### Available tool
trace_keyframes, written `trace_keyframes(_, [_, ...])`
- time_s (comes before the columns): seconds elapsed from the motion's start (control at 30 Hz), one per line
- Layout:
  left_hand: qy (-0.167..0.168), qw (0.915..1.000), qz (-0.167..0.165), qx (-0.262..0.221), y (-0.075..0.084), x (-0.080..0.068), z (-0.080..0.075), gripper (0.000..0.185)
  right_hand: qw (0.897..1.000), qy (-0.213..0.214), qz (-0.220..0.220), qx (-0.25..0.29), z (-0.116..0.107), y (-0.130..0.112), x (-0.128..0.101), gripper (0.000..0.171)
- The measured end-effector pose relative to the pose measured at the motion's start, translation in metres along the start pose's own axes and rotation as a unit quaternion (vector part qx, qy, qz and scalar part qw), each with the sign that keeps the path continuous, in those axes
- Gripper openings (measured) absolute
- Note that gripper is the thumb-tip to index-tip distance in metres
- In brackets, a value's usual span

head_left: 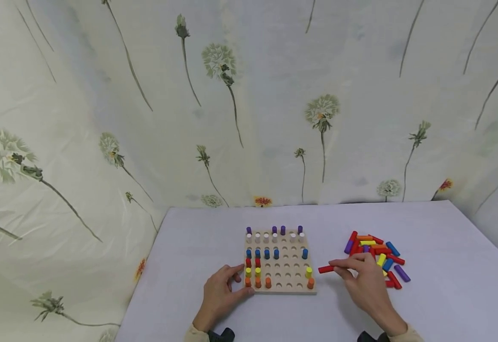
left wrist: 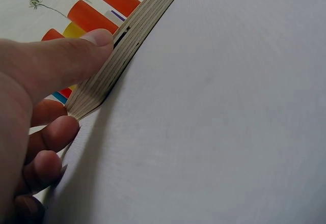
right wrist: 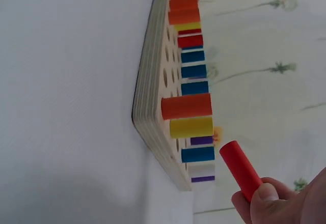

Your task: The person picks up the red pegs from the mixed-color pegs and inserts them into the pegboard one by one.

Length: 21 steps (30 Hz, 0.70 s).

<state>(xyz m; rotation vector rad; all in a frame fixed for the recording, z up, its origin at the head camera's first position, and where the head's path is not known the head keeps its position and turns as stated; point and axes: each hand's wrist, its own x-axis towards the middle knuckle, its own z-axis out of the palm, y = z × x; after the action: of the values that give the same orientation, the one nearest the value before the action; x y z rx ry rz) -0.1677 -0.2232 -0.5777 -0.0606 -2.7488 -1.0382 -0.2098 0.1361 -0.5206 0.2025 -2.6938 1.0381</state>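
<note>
A wooden pegboard (head_left: pixel 289 285) lies on the white table, holding several coloured pegs in rows, with many holes bare. My left hand (head_left: pixel 222 297) holds the board's near-left corner: the thumb (left wrist: pixel 61 61) presses its front edge (left wrist: pixel 127 40) and the fingers curl against its left side. My right hand (head_left: pixel 366 280) pinches a red peg (head_left: pixel 326 269) just right of the board; in the right wrist view the red peg (right wrist: pixel 242 170) hovers close to the orange peg (right wrist: pixel 186 107) and yellow peg (right wrist: pixel 191 127) at the board's near-right corner.
A heap of loose coloured pegs (head_left: pixel 377 256) lies right of the board, partly behind my right hand. The white table (head_left: pixel 445 294) ends at a flower-printed cloth backdrop (head_left: pixel 249 104) behind and to the left.
</note>
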Motion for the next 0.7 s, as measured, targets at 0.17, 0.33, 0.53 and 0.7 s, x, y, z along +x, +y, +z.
trace_keyframes(0.17, [-0.001,1.0,-0.002,0.002,0.002,0.0,-0.001,0.064,0.999,-0.031,0.026,0.029,0.005,-0.009,0.006,0.014])
trace_keyframes(0.33, [-0.001,1.0,-0.001,0.002,0.003,0.002,-0.001,0.064,0.997,-0.047,0.024,0.056,0.011,-0.019,0.015,0.015])
trace_keyframes(0.53, [-0.002,1.0,-0.003,0.001,0.002,0.001,-0.001,0.063,0.993,-0.081,0.03,0.082,0.017,-0.029,0.024,0.016])
trace_keyframes(0.7, [-0.001,1.0,-0.001,0.002,0.002,0.001,-0.002,0.063,0.991,-0.09,0.033,0.096,0.025,-0.037,0.028,0.015])
